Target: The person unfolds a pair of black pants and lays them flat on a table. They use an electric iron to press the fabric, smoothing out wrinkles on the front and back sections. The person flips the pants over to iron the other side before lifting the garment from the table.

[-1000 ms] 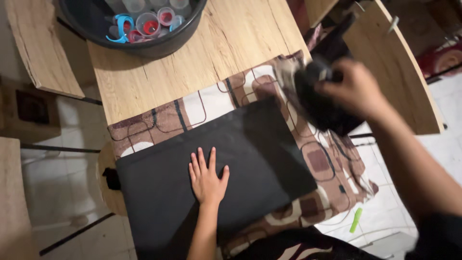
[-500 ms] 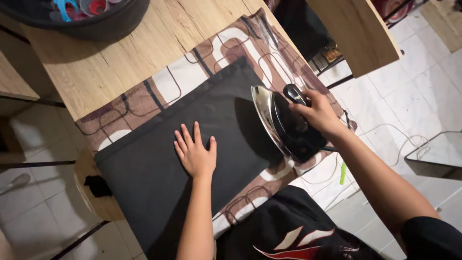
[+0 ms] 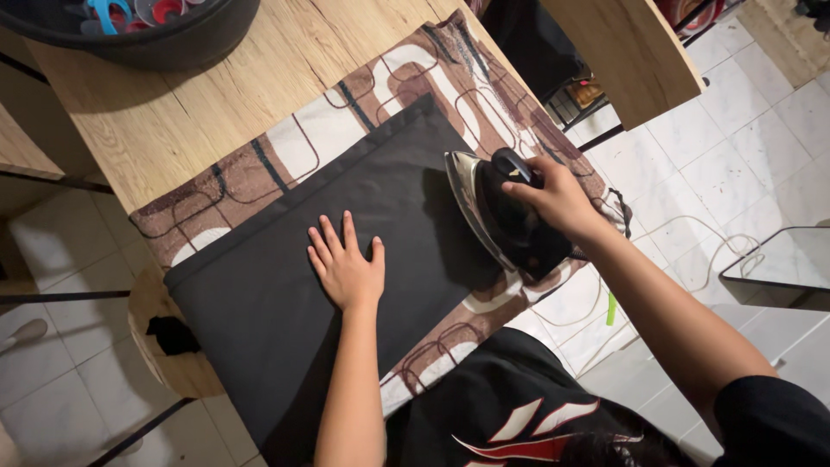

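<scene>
- Pressing down flat, my left hand (image 3: pixel 347 266) lies palm-down near the middle of the black cloth (image 3: pixel 285 285), fingers straight and spread, holding nothing.
- I have my right hand (image 3: pixel 553 201) at the right edge of the black cloth, fingers curled tight around the dark handle of the iron (image 3: pixel 497 216).
- I see the iron tipped up on its side, its shiny soleplate facing left toward the black cloth and its lower edge down at that cloth's right border.
- Under the black cloth lies a brown and white patterned cloth (image 3: pixel 406 73), showing along its far side and past its right end.
- Beyond the black cloth's far side is bare wooden table (image 3: pixel 216 95), and at the table's far left corner sits a dark tub (image 3: pixel 173 43) with small red and blue items inside.
- Off the black cloth's right end, a thin cord (image 3: pixel 692 229) and a small green object (image 3: pixel 612 308) lie on the white tiled floor (image 3: pixel 735 130).
- At the black cloth's left end a round wooden stool (image 3: pixel 160 346) shows, with a small black scrap (image 3: pixel 171 335) on it.
</scene>
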